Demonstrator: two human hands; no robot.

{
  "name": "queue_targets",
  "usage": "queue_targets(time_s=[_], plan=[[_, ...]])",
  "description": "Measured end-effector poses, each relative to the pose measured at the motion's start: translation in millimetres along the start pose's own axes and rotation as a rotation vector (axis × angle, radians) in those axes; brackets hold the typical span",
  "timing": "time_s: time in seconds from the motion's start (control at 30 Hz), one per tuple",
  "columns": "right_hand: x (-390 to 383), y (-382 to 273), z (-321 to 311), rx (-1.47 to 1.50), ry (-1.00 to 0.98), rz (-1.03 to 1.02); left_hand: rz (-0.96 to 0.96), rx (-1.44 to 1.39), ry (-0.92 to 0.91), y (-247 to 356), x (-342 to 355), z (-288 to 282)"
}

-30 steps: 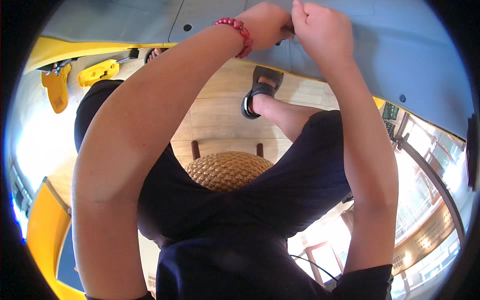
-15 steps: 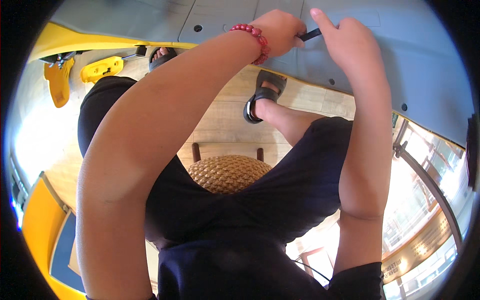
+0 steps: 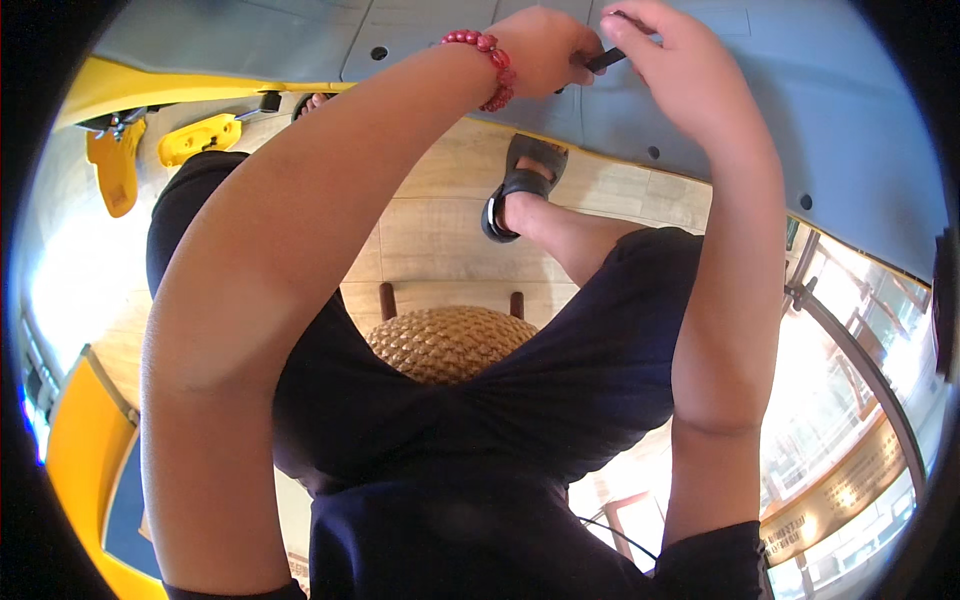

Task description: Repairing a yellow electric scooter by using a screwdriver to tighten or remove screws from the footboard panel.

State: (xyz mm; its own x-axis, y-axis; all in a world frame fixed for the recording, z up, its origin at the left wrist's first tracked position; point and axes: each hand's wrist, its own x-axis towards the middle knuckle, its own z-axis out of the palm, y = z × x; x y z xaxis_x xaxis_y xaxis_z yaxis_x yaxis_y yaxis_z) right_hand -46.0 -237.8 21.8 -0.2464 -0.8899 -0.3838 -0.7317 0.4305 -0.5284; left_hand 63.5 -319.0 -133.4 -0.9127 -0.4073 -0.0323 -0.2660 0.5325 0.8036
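Both hands met at the far edge of the grey worktop (image 3: 760,110): the left hand (image 3: 540,50) and right hand (image 3: 680,70) had their fingers closed on a small dark tool (image 3: 603,60). Fine work on it seemed underway; steady grip would matter next.

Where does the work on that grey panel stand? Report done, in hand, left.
Done: nothing visibly finished. In hand: left hand and right hand hold a thin dark tool against the grey panel. Left: cannot tell; the yellow tools lie aside.
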Motion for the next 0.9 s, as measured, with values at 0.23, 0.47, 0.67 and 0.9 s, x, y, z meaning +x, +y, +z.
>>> queue_targets(time_s=[0.23, 0.47, 0.67, 0.9], plan=[[-4, -24, -8, -0.266, -0.084, 0.195, -0.149, 0.121, -0.085, 15, 4, -10], [-7, -4, -6, -0.147, -0.106, -0.163, -0.114, -0.027, -0.011, 3, -3, -5], [-19, -1, -2, -0.281, 0.064, -0.174, -0.127, 0.034, -0.035, 10, -1, -3], [10, 21, 10, -0.187, 0.071, 0.035, -0.144, 0.042, -0.082, 20, 2, -10]])
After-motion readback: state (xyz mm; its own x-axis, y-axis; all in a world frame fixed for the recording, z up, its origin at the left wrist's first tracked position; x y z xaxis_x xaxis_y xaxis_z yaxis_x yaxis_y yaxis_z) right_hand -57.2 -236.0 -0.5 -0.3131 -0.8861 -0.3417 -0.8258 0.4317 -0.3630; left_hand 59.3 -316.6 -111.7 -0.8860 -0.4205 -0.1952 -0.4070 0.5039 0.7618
